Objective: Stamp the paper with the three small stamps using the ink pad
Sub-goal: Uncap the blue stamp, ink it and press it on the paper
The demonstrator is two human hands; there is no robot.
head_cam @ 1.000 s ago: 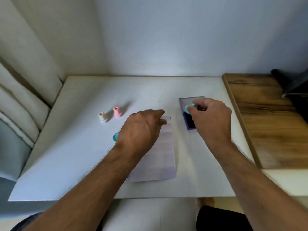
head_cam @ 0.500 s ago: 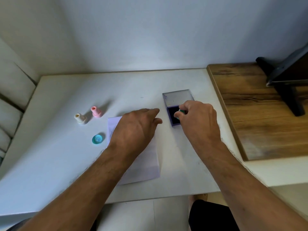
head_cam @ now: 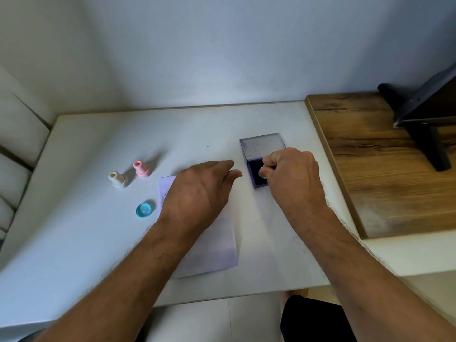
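My right hand (head_cam: pixel 293 176) grips a small teal stamp (head_cam: pixel 263 177) and presses it down on the dark pad of the purple ink pad (head_cam: pixel 255 172), whose lid (head_cam: pixel 262 145) lies open behind it. My left hand (head_cam: pixel 199 191) rests flat, fingers spread, on the top of the white paper (head_cam: pixel 217 248). A pink stamp (head_cam: pixel 141 168) and a cream stamp (head_cam: pixel 118 179) stand upright to the left of the paper. A teal cap (head_cam: pixel 144 209) lies near the paper's left edge.
The white table (head_cam: pixel 74 230) meets a wall behind and a wooden board (head_cam: pixel 385 174) on the right. A black stand (head_cam: pixel 424 114) sits on that board. Cushions (head_cam: pixel 14 149) border the table's left side.
My right hand has lowered the teal stamp from above the lid down onto the ink pad. The camera view has shifted; the left hand stays on the paper.
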